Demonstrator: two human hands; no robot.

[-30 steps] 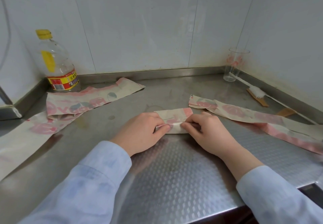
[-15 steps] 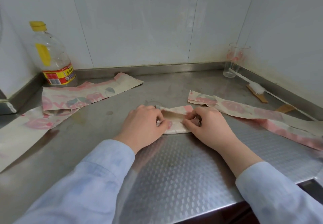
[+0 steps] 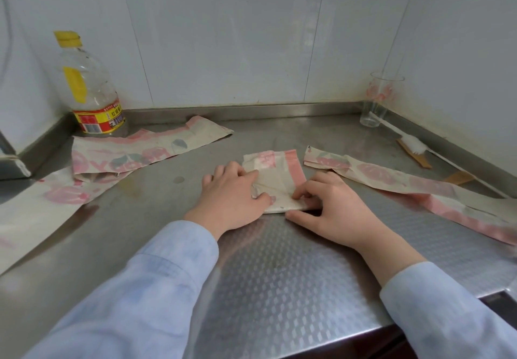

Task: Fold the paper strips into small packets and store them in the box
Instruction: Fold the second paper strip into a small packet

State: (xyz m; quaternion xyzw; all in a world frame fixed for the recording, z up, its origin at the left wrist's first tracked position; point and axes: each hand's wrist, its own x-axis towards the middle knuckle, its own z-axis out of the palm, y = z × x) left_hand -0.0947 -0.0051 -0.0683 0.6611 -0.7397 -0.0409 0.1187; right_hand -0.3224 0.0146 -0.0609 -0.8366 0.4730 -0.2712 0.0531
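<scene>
Stainless steel forms the counter (image 3: pixel 279 274), embossed with a small raised pattern on its near section and smooth toward the back, where a low steel upstand meets the white tiled wall (image 3: pixel 223 36). One long paper strip (image 3: pixel 33 218), beige with pink fruit print, lies flat at the left edge of the counter and runs out of view. A second printed strip (image 3: pixel 134 154) lies doubled over behind it, its far end pointing toward the centre of the back wall. A third strip (image 3: pixel 391 179) runs along the right side, from just beside the work area to the right edge. Light blue sleeves (image 3: pixel 134 297) cover both forearms. The task item, a partly folded strip (image 3: pixel 279 179) with a pink band on its right border, lies on the counter at centre, between the two hands and in contact with both. The left hand (image 3: pixel 232 199) lies on its left part, fingers curled, thumb and forefinger gripping the paper. The right hand (image 3: pixel 333 210) holds the near right corner, bent fingertips on top and thumb along the near edge. A clear plastic bottle (image 3: pixel 89 92) with a yellow cap and a red and yellow label stands upright in the back left corner. A clear drinking glass (image 3: pixel 380 101) with pink print stands upright in the back right corner. A white-bristled brush (image 3: pixel 411 143) lies along the right upstand, its head near the glass. Two flat wooden sticks (image 3: pixel 414 157) lie just beside the brush.
</scene>
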